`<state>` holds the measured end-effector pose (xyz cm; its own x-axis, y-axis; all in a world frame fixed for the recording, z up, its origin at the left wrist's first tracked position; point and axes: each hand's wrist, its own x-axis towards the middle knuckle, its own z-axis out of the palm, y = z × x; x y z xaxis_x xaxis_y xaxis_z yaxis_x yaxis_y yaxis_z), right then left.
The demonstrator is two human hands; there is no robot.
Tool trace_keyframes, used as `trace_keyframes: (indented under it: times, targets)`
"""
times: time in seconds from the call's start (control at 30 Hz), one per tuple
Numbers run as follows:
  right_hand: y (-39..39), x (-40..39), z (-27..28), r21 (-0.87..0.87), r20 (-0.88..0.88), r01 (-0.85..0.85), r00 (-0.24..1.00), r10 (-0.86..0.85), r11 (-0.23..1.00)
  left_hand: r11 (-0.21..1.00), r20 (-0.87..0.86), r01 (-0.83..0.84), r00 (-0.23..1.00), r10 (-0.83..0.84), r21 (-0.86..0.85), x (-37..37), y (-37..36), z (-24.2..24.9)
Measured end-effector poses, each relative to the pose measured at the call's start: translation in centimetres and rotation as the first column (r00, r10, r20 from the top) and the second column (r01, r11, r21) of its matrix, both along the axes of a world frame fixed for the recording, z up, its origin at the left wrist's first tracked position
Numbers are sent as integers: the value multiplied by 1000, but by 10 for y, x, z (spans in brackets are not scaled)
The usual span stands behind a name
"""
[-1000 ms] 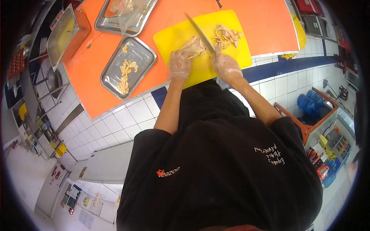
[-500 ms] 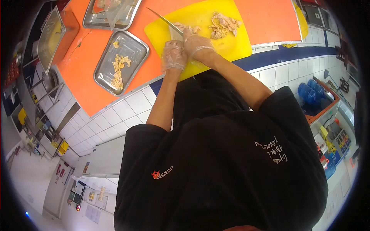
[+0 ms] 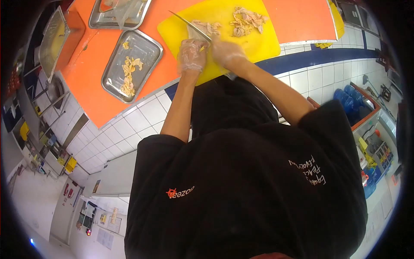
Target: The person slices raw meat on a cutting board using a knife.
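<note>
Yellow board (image 3: 258, 45) at the worktop's (image 3: 88, 75) near edge. We see the right hand (image 3: 227, 52) wrapped around the knife (image 3: 190, 25), tip near the board's far left corner. Left hand (image 3: 192, 55) curled over the board's left edge; whether it pinches anything, we cannot tell. Meat (image 3: 209, 28) lies beside the blade; a second heap (image 3: 247, 22) near the far right corner.

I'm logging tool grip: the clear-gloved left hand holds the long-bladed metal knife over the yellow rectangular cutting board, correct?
No: the head view shows the clear-gloved right hand holding the long-bladed metal knife, not the left hand. The knife is indeed over the yellow rectangular cutting board.
</note>
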<state>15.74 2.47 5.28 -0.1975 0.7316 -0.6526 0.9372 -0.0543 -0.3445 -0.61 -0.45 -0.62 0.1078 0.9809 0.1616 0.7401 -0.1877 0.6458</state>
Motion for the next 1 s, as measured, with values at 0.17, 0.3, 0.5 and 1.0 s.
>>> trace_keyframes:
  times: [0.17, 0.3, 0.5, 1.0]
  targets:
    - [33, -23, 12, 129, -59, -57, 996, 65, 990, 975, -147, -63, 989, 32, -212, -1, 4, 13]
    - [-31, 28, -5, 12, 12, -23, 1000, 23, 1000, 976, -97, -31, 995, 11, -215, 1, 1, 16]
    - [-65, 46, 6, -2, 113, -62, 992, 62, 998, 997, -36, -31, 999, 29, -64, -1, -3, 3]
    - [-62, 51, 13, 34, 63, -18, 998, 16, 999, 996, -198, 1, 980, -19, -88, 3, -13, 51]
